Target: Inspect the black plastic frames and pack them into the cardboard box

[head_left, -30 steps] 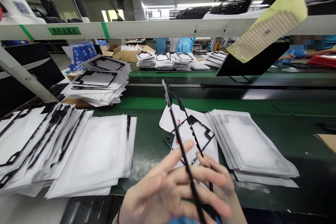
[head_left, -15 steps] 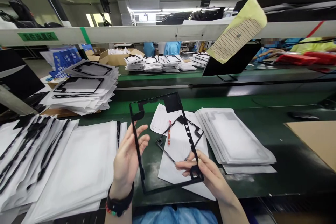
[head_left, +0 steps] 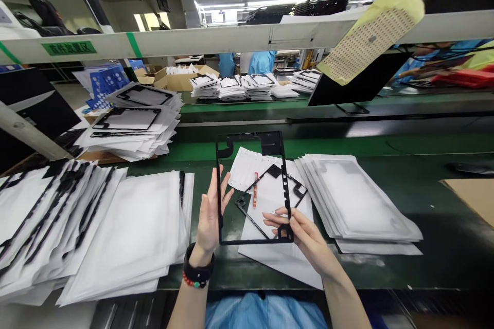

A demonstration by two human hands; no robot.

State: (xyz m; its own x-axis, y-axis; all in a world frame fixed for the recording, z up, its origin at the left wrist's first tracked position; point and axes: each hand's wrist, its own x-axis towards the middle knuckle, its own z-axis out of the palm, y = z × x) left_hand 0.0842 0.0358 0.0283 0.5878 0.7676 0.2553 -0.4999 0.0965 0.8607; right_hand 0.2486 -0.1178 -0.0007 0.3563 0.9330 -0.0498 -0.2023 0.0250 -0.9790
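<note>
Black frame (head_left: 272, 144) upright above desk (head_left: 386, 272), twelve o'clock. My right fingers (head_left: 301, 231) pinch its four-o'clock edge; left fingers (head_left: 213, 185) spread at nine, contact unclear. Probably light, bendy: hold near corners.

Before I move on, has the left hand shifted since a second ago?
Yes, the left hand moved left: its fingers then reached right past the red stick; now they are left of it.
</note>
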